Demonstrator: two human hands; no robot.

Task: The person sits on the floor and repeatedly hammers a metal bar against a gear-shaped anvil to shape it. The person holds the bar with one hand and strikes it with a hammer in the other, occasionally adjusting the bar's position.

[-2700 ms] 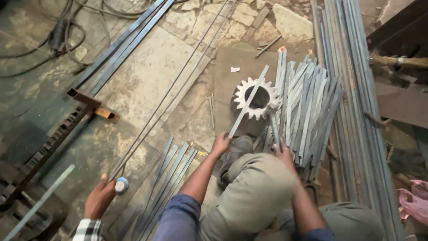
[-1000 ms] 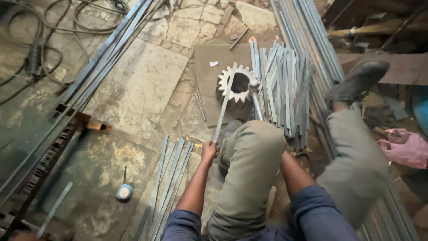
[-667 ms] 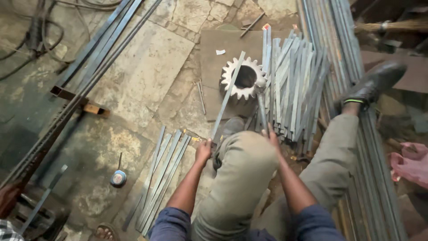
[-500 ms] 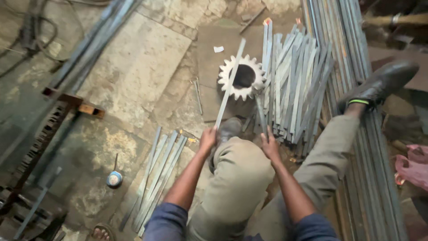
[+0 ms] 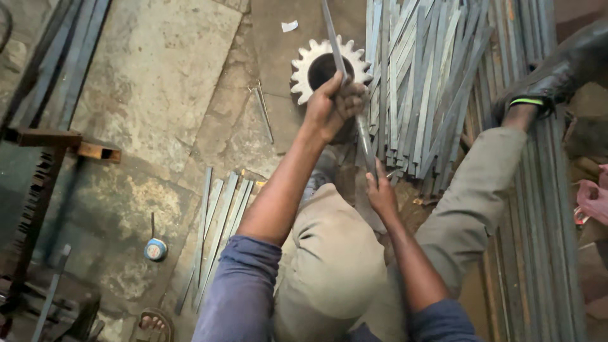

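Left hand [image 5: 330, 109] wrapped tight round a long flat steel strip [image 5: 332, 35], fist closed at its middle, right over the toothed gear wheel [image 5: 315, 68] on the floor. Right hand [image 5: 380, 193] lower down, fingers curled on the same strip near its near end, between the knees. Strip running up and away from the upper fist, out past the top of the frame. Stiff, narrow, probably springy along its length and hard-edged; likely light enough alone, yet awkward from sheer length. Two spaced holds looking sensible, palms clear of the edges. Bundle of similar strips [image 5: 423, 88] just beside, to the right; small pile of cut strips [image 5: 218, 221] lying left of the knee.
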